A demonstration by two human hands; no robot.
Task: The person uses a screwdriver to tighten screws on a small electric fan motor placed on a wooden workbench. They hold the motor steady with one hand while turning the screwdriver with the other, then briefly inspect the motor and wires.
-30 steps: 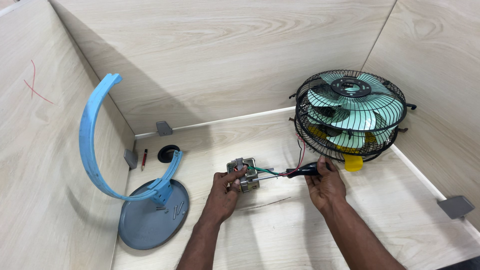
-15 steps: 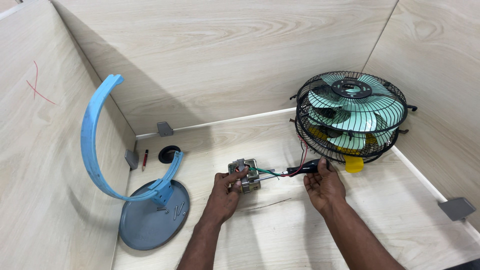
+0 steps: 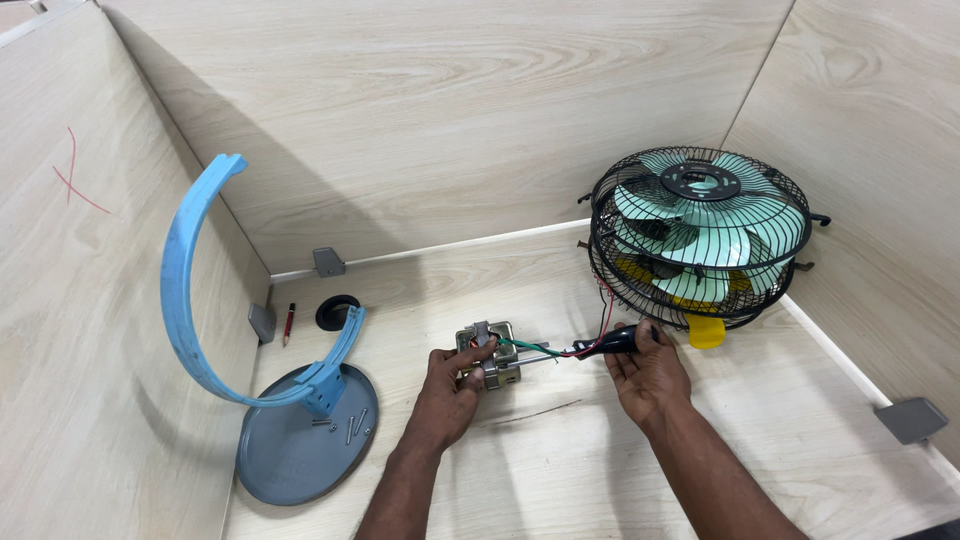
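In the lower middle of the frame the left hand (image 3: 452, 385) grasps a small metal motor block (image 3: 489, 352), with the fingers closed around its left and lower side, and the block rests on the light wooden table (image 3: 560, 470). From the right side of the block a thin shaft and some green and red wires (image 3: 545, 350) go toward the right. The right hand (image 3: 650, 372), a little right of the centre, lies palm up with the fingers curled around a black handle (image 3: 610, 342), which looks like the handle of a screwdriver; its tip points left toward the motor block, but I cannot tell if the tip touches it. In the upper right of the frame stands a fan head (image 3: 700, 235) with a black wire cage and pale green blades, tilted so that its face looks upward, and it sits just beside the right hand. A small yellow part (image 3: 706, 332) shows under the lower edge of the cage. In the left part of the frame there is a blue curved stand arm (image 3: 185, 290) fixed on a round grey base (image 3: 290, 455), well apart from both hands. A few loose screws (image 3: 355, 425) lie on this base. Behind the base, near the back wall, there is a round black ring (image 3: 338, 310) and a thin red pencil (image 3: 288, 322).
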